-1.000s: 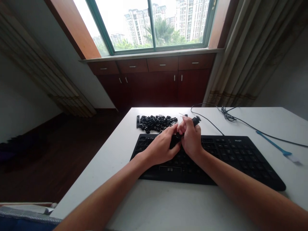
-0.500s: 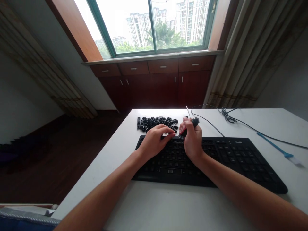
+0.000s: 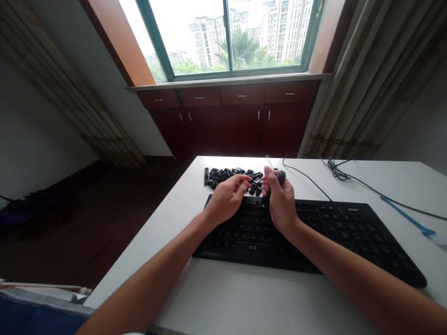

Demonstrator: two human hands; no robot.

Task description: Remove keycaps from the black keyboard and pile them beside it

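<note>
A black computer keyboard (image 3: 349, 228) lies on the white table (image 3: 244, 298), and several of its keys near the top left look bare. Just behind it sits a heap of loose black keycaps (image 3: 230, 179), with one long bar-shaped key (image 3: 206, 177) at its left end. My right hand (image 3: 281, 202) is shut on a small black tool (image 3: 280, 176) with a thin pale rod (image 3: 269, 162), its lower end close to the keyboard's top edge. My left hand (image 3: 225, 201) hovers over the keyboard's top edge, fingertips near the heap. I see nothing in it.
A black cable (image 3: 307, 176) loops across the far table, tangled at the back right. A blue-handled brush (image 3: 408, 214) lies at the right. The table's left edge drops to a dark wooden floor. Wooden cabinets (image 3: 226, 125) stand beyond the table under a window.
My left hand has moved up and left from the keyboard's middle, and its fingers have opened. The tool in my right hand now stands more upright.
</note>
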